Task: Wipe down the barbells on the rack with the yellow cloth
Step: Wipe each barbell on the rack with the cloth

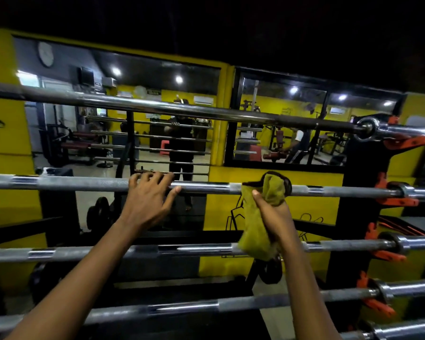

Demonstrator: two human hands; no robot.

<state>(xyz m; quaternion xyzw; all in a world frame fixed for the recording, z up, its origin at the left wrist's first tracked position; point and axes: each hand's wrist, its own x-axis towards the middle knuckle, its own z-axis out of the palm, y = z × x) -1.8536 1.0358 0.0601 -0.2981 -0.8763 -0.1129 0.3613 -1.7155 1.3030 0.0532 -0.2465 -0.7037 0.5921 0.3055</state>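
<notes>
Yellow cloth, bunched tight in the closed right hand, drapes over the second barbell from the top, which the left hand clasps with curled fingers, likely steadying it on the black rack for wiping.

open gaps separate the stacked barbells; black rack upright blocks the right.

We rest our left hand on the second barbell, fingers curled over it. Our right hand grips the yellow cloth, draped over the same bar, the rack off to our right
</notes>
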